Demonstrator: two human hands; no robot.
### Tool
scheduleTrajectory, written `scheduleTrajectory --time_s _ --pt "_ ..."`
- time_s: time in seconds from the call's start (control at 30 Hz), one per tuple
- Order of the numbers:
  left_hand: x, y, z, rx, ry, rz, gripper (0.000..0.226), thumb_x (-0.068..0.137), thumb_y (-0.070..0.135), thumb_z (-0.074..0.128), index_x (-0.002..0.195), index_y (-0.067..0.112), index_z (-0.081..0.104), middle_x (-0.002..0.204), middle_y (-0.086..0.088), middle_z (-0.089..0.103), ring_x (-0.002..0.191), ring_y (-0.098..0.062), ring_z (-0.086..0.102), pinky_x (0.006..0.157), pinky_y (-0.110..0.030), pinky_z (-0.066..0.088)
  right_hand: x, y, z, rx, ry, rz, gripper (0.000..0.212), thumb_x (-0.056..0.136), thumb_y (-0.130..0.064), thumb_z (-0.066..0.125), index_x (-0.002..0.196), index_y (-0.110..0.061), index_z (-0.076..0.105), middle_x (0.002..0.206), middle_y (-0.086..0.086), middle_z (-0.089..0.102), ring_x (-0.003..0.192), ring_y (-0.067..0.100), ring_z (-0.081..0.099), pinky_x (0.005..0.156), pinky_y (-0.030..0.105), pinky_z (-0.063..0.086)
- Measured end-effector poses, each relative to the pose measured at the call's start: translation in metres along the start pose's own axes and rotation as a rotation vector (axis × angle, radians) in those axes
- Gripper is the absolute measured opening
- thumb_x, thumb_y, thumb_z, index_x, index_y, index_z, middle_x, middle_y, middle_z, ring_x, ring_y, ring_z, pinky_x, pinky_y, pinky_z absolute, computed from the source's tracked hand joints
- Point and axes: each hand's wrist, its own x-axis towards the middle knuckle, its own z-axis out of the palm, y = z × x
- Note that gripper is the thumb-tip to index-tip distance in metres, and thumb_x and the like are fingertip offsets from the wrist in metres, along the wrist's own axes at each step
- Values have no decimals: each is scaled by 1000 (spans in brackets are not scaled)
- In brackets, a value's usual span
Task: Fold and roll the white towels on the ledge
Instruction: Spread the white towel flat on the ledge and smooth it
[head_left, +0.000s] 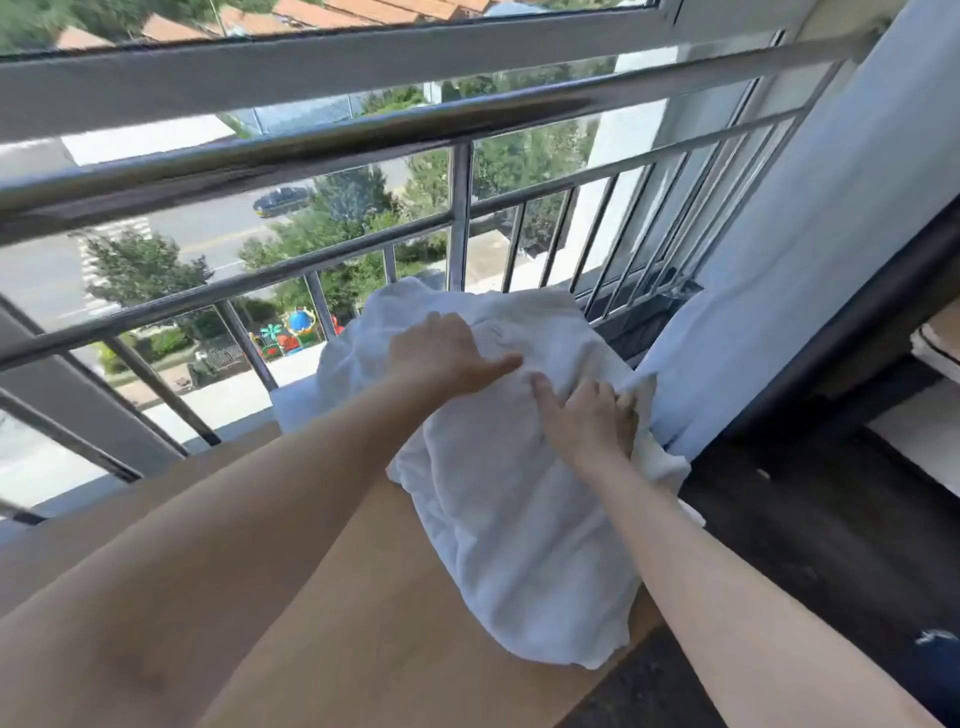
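On the pale wooden ledge (363, 597), the left hand (447, 353) lies open, palm down, pressing the crumpled white cloth towel (509, 519), while the right hand (587, 421) pinches its right-hand edge, which I judge should be drawn taut between the 2 hands before folding.

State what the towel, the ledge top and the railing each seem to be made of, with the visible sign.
The towel is soft matte white cloth, probably cotton: it bunches in limp folds. The ledge top is a smooth tan board, wood or laminate: even, dull surface. The railing is polished metal, likely stainless steel: mirror-like reflections.
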Motion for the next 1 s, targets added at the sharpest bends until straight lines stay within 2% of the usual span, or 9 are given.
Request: scheduleTrajectory --time_s 0.13,0.33,0.4,0.5,0.63,0.7,0.77,0.87,1.0 --pt "-4 -5 17 53 90 -113 86 61 98 47 89 17 49 90 -4 63 76 -23 53 65 -34 36 10 -5 18 31 115 -25 83 87 -75 37 124 -2 51 132 20 54 124 40 41 109 51 28" --pt "-12 -10 28 -51 184 -206 93 47 107 37 94 27 46 69 14 40 68 -17 46 60 -33 33 8 -13 45 108 234 -96 62 94 -56 48 118 0 56 121 22 59 123 38 49 117 56 11" --pt "-15 -10 29 -100 174 -252 86 45 108 38 89 34 44 69 16 45 63 -11 47 55 -31 31 8 -15 51 122 286 -142 54 94 -51 51 111 1 58 113 22 61 117 38 53 117 55 14" --pt "-17 -9 25 -186 145 -304 84 42 107 41 89 37 46 74 18 53 70 -11 52 57 -32 33 10 -14 53 143 308 -168 50 96 -46 52 108 1 59 110 21 61 114 38 54 118 54 15" --pt "-22 -9 16 -323 178 -316 81 43 102 52 92 39 62 80 17 65 75 0 56 63 -32 46 11 -9 52 218 280 -194 62 95 -53 42 120 2 57 120 21 58 124 37 48 120 54 9" --pt "-29 -6 9 -434 175 -287 77 47 94 61 93 33 67 83 13 68 80 -3 61 72 -36 52 8 -7 48 273 226 -220 78 92 -61 27 133 1 49 135 19 50 135 34 38 121 53 2" --pt "-39 -1 0 -540 190 -240 71 51 86 68 86 24 67 79 8 68 77 -7 63 73 -41 53 1 -7 42 368 200 -278 84 91 -62 21 144 0 41 148 18 41 143 32 29 122 52 0" --pt "-61 2 -16 -682 250 -208 56 52 79 75 72 28 63 63 10 62 64 -7 61 62 -39 48 -18 -13 28 614 161 -386 79 94 -58 25 151 -4 32 153 18 37 144 30 28 121 49 14" --pt "-93 -2 -46 -793 315 -163 57 54 70 82 84 23 70 80 -5 73 78 -19 71 71 -49 56 -49 -33 10 843 138 -445 74 94 -55 28 145 -3 43 141 16 52 130 32 47 110 44 36"
